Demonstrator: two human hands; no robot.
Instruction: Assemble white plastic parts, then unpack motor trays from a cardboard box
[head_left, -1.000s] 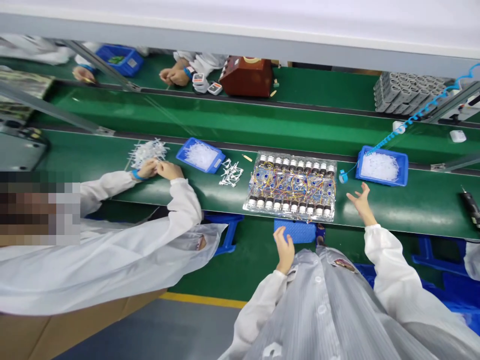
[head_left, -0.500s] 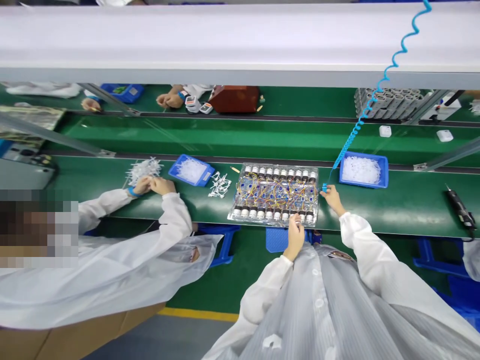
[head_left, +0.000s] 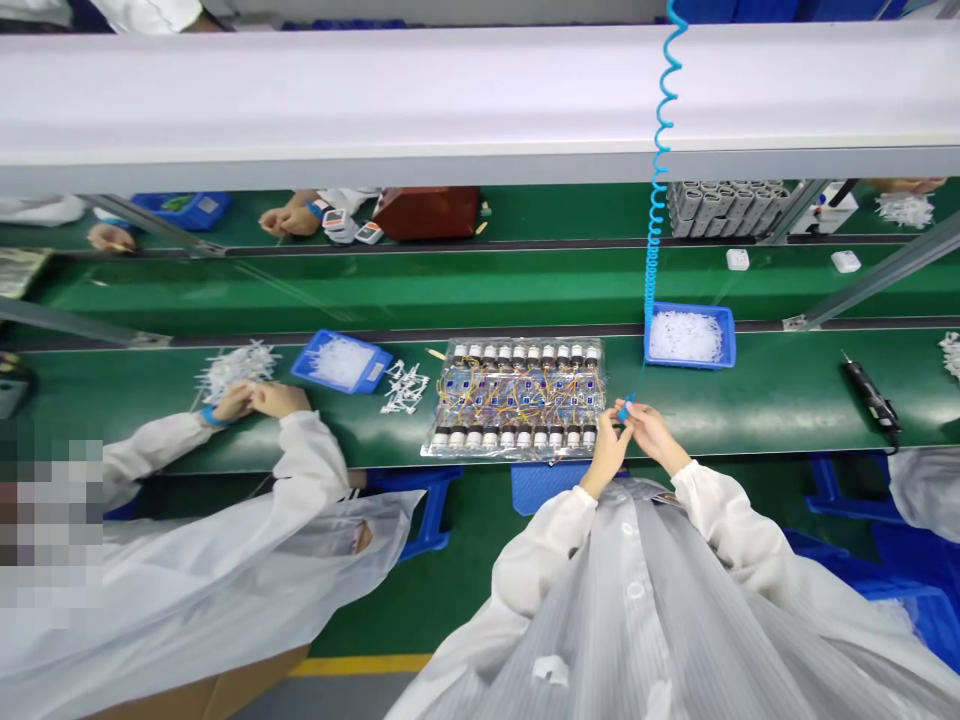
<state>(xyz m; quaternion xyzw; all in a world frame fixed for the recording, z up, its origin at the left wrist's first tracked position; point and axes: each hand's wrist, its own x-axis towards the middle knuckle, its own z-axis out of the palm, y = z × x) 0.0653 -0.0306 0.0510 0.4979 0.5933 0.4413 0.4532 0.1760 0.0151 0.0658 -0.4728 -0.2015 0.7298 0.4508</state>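
My right hand (head_left: 654, 434) pinches the blue wrist strap (head_left: 628, 404) at the end of a blue coiled cord (head_left: 652, 235). My left hand (head_left: 608, 452) meets it from the left, fingers closed at the strap; the exact grip is too small to make out fully. Both hands are above the bench's front edge, by the right side of a clear plastic tray (head_left: 429, 447). Rows of small black-and-white cylindrical parts, blue boards and tangled yellow wires fill that tray.
A blue bin of white pieces (head_left: 727, 345) stands behind my hands; an electric screwdriver (head_left: 870, 392) lies right. Leftward are loose white parts (head_left: 405, 388), another blue bin (head_left: 379, 368) and a co-worker's hands (head_left: 259, 398). A shelf (head_left: 450, 100) spans overhead.
My left hand has left the tray's front edge and joined my right hand. The right hand has brought the strap nearer my body. The view has shifted, moving the bench items leftward.
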